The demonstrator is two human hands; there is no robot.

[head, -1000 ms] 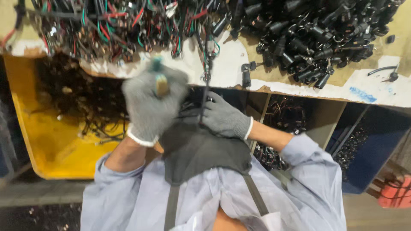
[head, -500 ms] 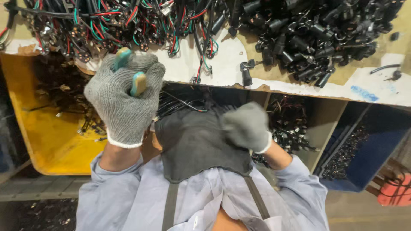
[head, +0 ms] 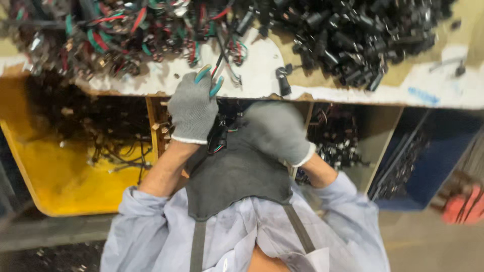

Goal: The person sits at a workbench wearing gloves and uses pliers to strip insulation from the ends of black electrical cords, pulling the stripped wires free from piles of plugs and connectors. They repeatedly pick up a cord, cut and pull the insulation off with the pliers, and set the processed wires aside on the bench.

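Note:
My left hand (head: 194, 108), in a grey glove with teal fingertips, reaches up to the worktable's front edge (head: 252, 85). Its fingers are stretched and apart, with the tips beside a thin red and black wire (head: 218, 61) that trails from the pile of coloured wires (head: 126, 35). I see nothing gripped in it. My right hand (head: 277, 131), also in a grey glove, is blurred and curled below the table edge, over my dark apron (head: 232, 176). A small bundle of wires (head: 219, 141) lies between the two hands. Whether the right hand holds anything is hidden.
A heap of black connectors (head: 353, 35) covers the table's right side, and one loose black part (head: 282, 83) lies near the edge. Under the table are a yellow bin (head: 55, 176) with dark wires, wooden compartments (head: 338, 136) of parts, and a blue bin (head: 433, 166).
My left hand has moved right and forward to the table edge, and the small piece it held up is no longer visible. My right hand rose slightly over the apron.

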